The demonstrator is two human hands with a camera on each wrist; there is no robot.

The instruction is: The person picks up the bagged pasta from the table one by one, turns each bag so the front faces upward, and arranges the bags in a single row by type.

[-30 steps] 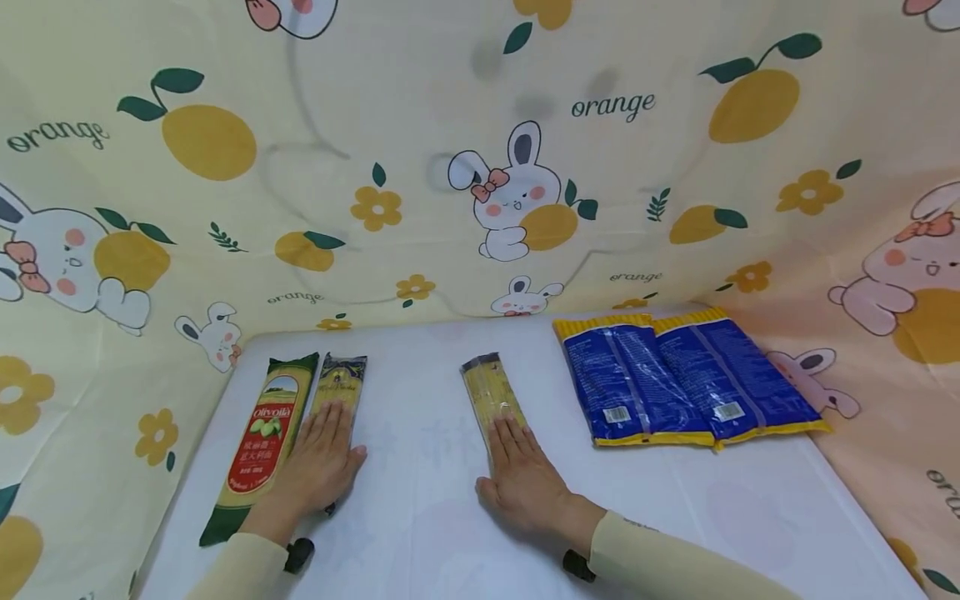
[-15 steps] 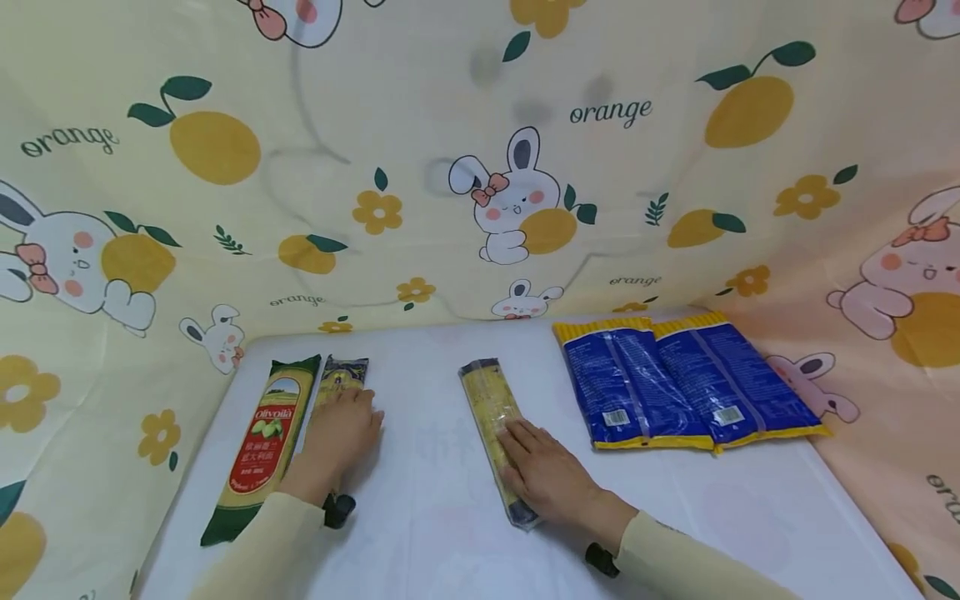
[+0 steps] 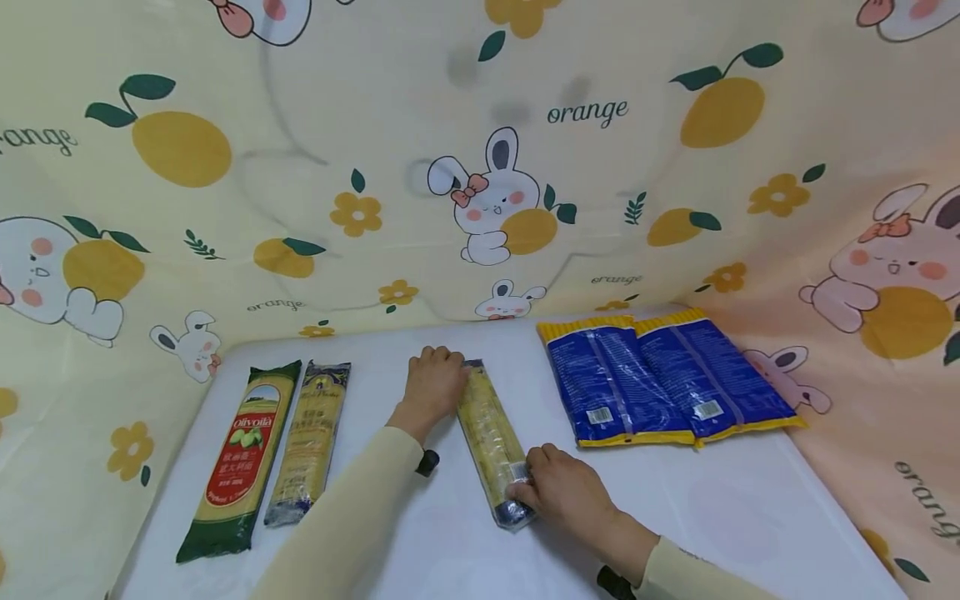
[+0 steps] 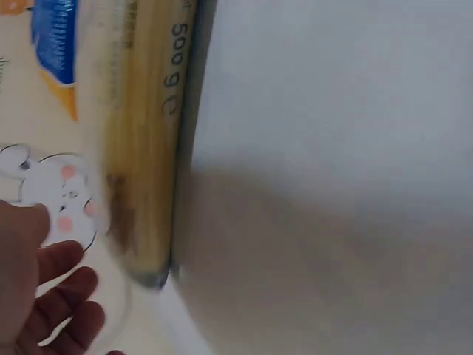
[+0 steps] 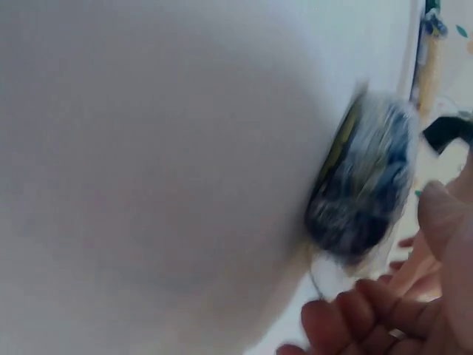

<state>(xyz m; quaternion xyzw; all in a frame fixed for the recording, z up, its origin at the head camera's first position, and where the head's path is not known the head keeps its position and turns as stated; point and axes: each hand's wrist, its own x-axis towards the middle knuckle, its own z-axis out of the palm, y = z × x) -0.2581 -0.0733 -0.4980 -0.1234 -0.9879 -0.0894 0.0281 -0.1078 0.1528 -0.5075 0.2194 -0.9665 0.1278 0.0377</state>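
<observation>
A clear-wrapped packet of spaghetti (image 3: 489, 433) lies slantwise mid-table, dark at both ends. My left hand (image 3: 429, 387) is at its far end, on the left side. In the left wrist view its loosely bent fingers (image 4: 70, 292) stand a little apart from the packet. At the near right end is my right hand (image 3: 572, 498), thumb close over the wrapper. The right wrist view has thumb and bent fingers (image 5: 355, 314) around that end, with a gap below it. To the left lie another yellow spaghetti packet (image 3: 311, 442) and a green-ended Olivoilà packet (image 3: 243, 458).
Two blue packets with yellow edges (image 3: 615, 383) lie overlapping at the back right of the white table (image 3: 420, 533). A printed cloth (image 3: 390, 100) with rabbits and oranges rises behind and beside the table.
My left hand has left the yellow packet on the left and crossed to the middle packet's far end. My right hand has slid from the packet's middle down to its near end.
</observation>
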